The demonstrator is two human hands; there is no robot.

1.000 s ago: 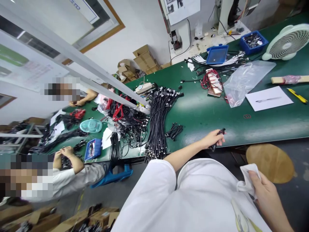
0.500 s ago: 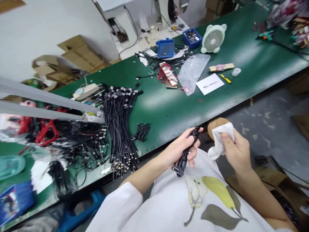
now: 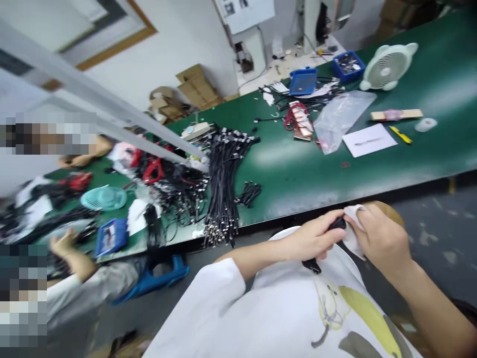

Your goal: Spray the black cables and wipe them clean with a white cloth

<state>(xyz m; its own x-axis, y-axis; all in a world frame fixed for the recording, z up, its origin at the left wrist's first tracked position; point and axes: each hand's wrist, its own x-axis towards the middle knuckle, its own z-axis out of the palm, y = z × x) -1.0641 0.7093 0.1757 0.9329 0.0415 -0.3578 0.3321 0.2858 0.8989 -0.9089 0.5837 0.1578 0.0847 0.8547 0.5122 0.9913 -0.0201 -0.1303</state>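
Note:
My left hand [image 3: 316,236] is closed round a bundled black cable [image 3: 312,266], its connector end hanging out below the palm. The cable's other end shows between my thumb and fingers. Pinched in my right hand [image 3: 385,238] is a white cloth [image 3: 353,238], which touches or nearly touches that upper end. Both hands are close together in front of my body, just off the table's near edge. On the green table [image 3: 294,179] lie a small bundle of black cables [image 3: 249,194] and, left of it, a large pile of black cables [image 3: 225,184].
Toward the back are a plastic bag [image 3: 345,119], a white paper [image 3: 369,140], a yellow cutter [image 3: 401,135], a small fan [image 3: 388,67] and a blue parts box [image 3: 348,65]. Two co-workers sit at the left, near a blue stool [image 3: 160,276]. Pale posts [image 3: 149,132] rise from the table.
My right hand has brought the white cloth leftward against the cable's upper end. My left hand has turned the cable. The view has swung left, bringing co-workers into sight.

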